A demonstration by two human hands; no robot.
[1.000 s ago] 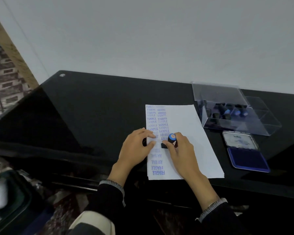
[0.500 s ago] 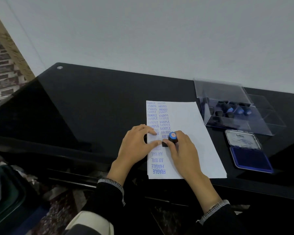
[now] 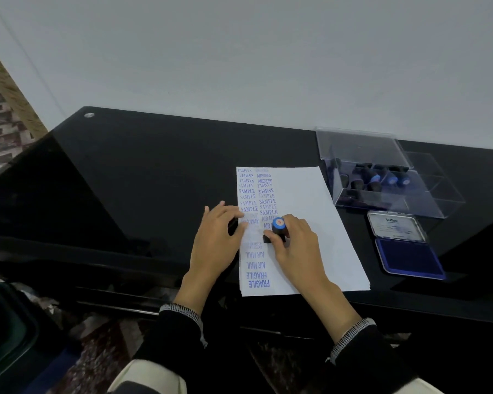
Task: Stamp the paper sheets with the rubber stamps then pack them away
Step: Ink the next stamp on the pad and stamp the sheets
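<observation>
On glossy black table (image 3: 154, 172) by grey wall (image 3: 239, 52): stamped paper (image 3: 310, 200), ink pad (image 3: 407, 257).

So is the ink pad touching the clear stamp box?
Apart. The head view shows a strip of black table between the ink pad and the clear stamp box.

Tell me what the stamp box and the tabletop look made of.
Stamp box: clear rigid plastic, it seems; the stamps inside show through its walls and raised lid. Tabletop: glossy black, probably glass or lacquer; it mirrors the hands faintly.
</observation>
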